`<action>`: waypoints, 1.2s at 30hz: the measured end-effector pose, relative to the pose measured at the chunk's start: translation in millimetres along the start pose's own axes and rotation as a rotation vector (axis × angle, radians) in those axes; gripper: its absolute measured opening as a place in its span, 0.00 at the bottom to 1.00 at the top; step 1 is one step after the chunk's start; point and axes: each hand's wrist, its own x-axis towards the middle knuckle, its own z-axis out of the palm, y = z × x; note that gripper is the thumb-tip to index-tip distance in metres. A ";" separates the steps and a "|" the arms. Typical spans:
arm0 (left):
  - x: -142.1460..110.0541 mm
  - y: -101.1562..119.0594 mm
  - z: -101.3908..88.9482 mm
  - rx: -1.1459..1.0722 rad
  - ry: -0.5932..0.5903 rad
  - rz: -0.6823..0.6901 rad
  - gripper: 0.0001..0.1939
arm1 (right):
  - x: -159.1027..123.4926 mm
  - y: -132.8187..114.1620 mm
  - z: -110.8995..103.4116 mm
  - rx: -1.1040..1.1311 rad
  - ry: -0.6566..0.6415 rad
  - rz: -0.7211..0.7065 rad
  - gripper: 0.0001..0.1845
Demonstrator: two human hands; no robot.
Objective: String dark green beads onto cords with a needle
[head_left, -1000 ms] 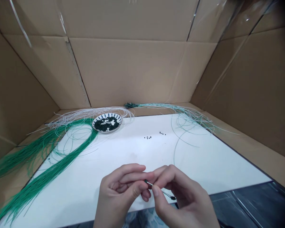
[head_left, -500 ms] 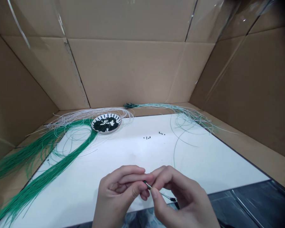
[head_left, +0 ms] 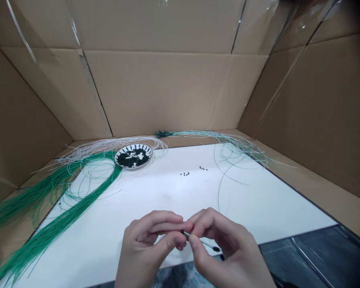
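My left hand (head_left: 154, 244) and my right hand (head_left: 223, 244) meet above the near edge of the white board. Between their fingertips is a small dark bead (head_left: 183, 232) on a thin green cord (head_left: 208, 243). My right thumb and forefinger pinch the cord just beside the bead. The left thumb and fingers close around the bead's other side, touching it. From the right fingers the cord runs down to a dark beaded knot (head_left: 216, 249) near the right palm. The rest of the cord is hidden by the right hand.
A patterned dish (head_left: 133, 156) of dark beads stands at the back left. Long green cords (head_left: 87, 204) lie left, white cords (head_left: 108, 146) behind. A beaded bundle of pale cords (head_left: 204, 133) lies at the back. Several loose beads (head_left: 185, 174) dot the white board (head_left: 162, 192). Cardboard walls (head_left: 168, 88) surround it.
The whole view has shifted slightly. My right fingers have moved a little on the cord, and the beaded knot sits a bit higher and further left. Both hands keep their pinch.
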 end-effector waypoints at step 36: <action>0.4 -4.5 2.6 0.172 -0.037 0.189 0.08 | 4.8 5.9 -5.2 0.223 -0.039 0.205 0.09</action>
